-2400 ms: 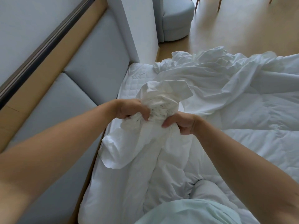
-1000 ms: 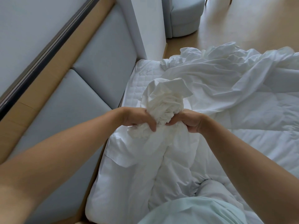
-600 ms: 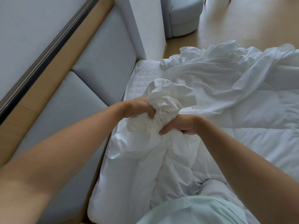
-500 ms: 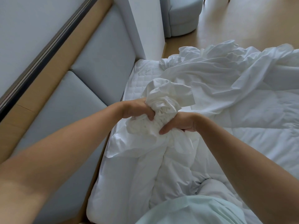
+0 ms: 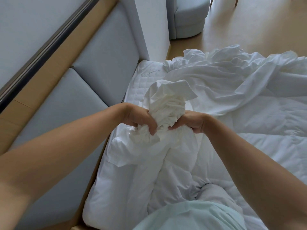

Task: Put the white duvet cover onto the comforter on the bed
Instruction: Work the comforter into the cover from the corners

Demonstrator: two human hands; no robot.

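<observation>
The white duvet cover (image 5: 221, 78) lies crumpled across the far part of the bed, and a bunched end of it rises between my hands. My left hand (image 5: 138, 117) grips that bunch from the left, fingers curled into the cloth. My right hand (image 5: 190, 121) grips it from the right, close against the other hand. Below the bunch, the puffy white comforter (image 5: 259, 128) spreads toward me and to the right, with one corner wrapped in cover fabric under my hands.
A grey padded headboard (image 5: 93, 75) with a wooden frame runs along the left. The quilted mattress (image 5: 142, 77) shows at the bed's far left corner. A grey armchair (image 5: 189, 15) stands on the wooden floor (image 5: 252, 25) beyond the bed.
My hands have drawn together and lowered slightly on the bunched cover, gathering more fabric; the bunch above them stands a little taller and the camera has shifted slightly.
</observation>
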